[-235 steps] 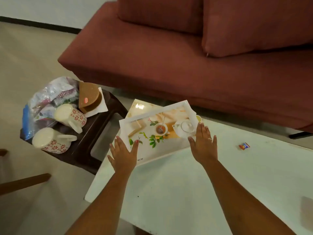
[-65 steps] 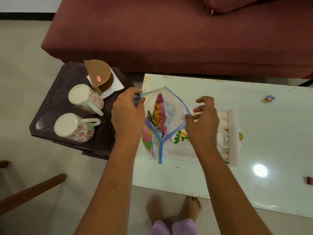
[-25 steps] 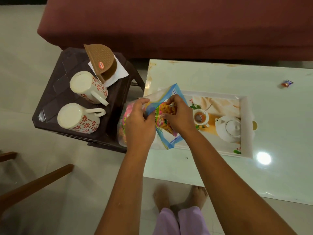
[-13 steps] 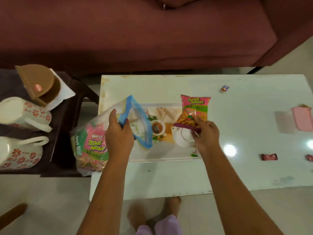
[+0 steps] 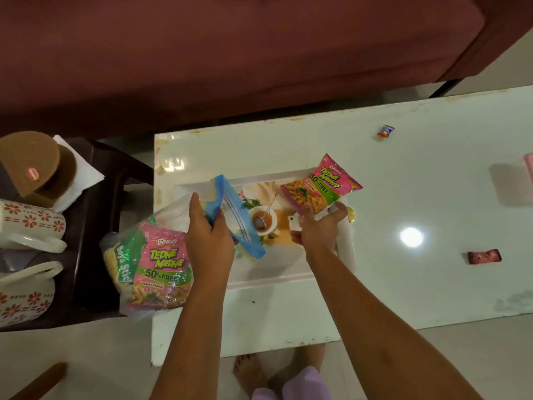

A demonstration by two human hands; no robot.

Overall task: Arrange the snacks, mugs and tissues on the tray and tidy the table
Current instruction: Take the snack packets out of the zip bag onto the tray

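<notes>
The pink snack packet (image 5: 320, 187), inside the zip bag (image 5: 150, 269) a second ago, is now out, pinched in the right hand (image 5: 317, 229) over the tray's (image 5: 268, 280) right end at mid-frame, so the first snack looks ready to set down. The left hand (image 5: 209, 241) grips the bag's blue mouth, more packets sagging off the table's (image 5: 432, 197) left edge. Mugs (image 5: 28, 223) and tissue holder (image 5: 28, 163) wait on the stool (image 5: 95, 226) at far left; stray sweets (image 5: 484, 256) lie at right.
</notes>
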